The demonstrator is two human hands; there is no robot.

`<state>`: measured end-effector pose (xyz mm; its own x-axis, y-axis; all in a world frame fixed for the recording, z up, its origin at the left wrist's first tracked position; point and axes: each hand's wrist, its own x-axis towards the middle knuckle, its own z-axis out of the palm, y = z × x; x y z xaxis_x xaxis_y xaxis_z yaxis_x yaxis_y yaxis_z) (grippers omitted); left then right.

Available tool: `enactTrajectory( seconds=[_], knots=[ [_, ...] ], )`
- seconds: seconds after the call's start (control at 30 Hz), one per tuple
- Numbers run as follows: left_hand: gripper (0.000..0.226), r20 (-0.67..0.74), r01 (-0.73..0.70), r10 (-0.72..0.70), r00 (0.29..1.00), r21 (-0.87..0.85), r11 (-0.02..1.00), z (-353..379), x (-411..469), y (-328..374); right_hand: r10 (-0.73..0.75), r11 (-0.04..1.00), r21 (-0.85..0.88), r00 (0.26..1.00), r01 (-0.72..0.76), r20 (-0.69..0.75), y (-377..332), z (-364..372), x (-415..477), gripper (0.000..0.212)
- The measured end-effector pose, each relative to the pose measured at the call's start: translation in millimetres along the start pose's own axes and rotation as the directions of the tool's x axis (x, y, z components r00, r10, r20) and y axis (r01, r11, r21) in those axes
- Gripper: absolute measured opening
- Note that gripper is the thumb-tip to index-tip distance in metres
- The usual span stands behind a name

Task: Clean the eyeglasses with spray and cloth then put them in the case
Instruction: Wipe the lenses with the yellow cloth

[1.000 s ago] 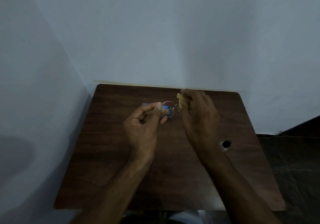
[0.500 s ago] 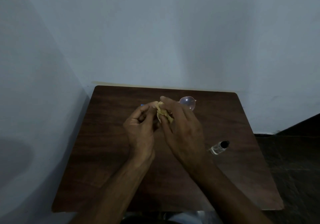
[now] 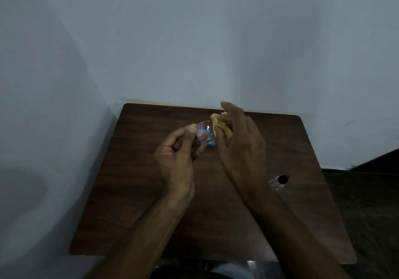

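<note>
My left hand (image 3: pixel 179 155) pinches the eyeglasses (image 3: pixel 205 132) by the rim of a round lens, held above the table. My right hand (image 3: pixel 239 147) grips a crumpled yellow cloth (image 3: pixel 222 125) and presses it around the other lens, which is hidden by the cloth. A blue case (image 3: pixel 210 143) lies on the table right behind the glasses, mostly covered by the lens and my fingers. A small clear spray bottle (image 3: pixel 278 181) with a black cap lies on its side to the right of my right wrist.
The dark wooden table (image 3: pixel 138 192) stands in a corner, with pale walls close at the left and the back. A dark floor lies beyond the table's right edge.
Half a second ago my right hand rubbed the cloth on the left lens by my left hand; it has shifted right onto the other lens, uncovering the left lens and the blue case.
</note>
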<state>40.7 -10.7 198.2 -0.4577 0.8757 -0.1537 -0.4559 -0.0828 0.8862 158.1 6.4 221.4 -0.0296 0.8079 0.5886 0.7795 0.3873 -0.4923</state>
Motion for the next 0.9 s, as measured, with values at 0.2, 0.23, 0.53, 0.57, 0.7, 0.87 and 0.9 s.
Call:
enactTrajectory(
  seconds=[0.2, 0.23, 0.53, 0.57, 0.7, 0.87, 0.9],
  knots=[
    [0.015, -0.024, 0.01, -0.011, 1.0, -0.022, 1.0, 0, 1, 4, -0.188, 0.982, 0.024, 0.981, 0.187, 0.05, -13, 9, -24, 0.035],
    [0.014, -0.037, 0.022, -0.024, 0.999, -0.041, 0.999, 0, 2, 3, -0.169, 0.986, 0.016, 0.986, 0.169, 0.012, -7, 9, -21, 0.036],
    [0.01, -0.055, 0.103, -0.11, 0.992, -0.125, 0.987, 3, 0, 3, -0.214, 0.976, 0.031, 0.977, 0.214, -0.024, -4, 9, -17, 0.032],
    [0.011, -0.061, 0.099, -0.109, 0.992, -0.148, 0.984, 3, 1, 2, -0.156, 0.987, 0.02, 0.986, 0.158, -0.062, 2, 8, -13, 0.035],
    [0.011, -0.039, 0.1, -0.105, 0.994, -0.126, 0.987, 3, -1, 1, -0.176, 0.984, 0.02, 0.984, 0.176, -0.005, -5, 10, -23, 0.038],
    [0.009, -0.011, 0.032, -0.033, 0.999, -0.112, 0.993, 1, -4, 0, -0.078, 0.996, -0.045, 0.988, 0.072, -0.13, 21, -4, -6, 0.042],
    [0.009, -0.002, 0.008, -0.009, 1.0, -0.098, 0.995, 2, -5, -1, 0.006, 0.999, -0.035, 0.988, -0.012, -0.154, 26, -9, 0, 0.046]
  ],
)
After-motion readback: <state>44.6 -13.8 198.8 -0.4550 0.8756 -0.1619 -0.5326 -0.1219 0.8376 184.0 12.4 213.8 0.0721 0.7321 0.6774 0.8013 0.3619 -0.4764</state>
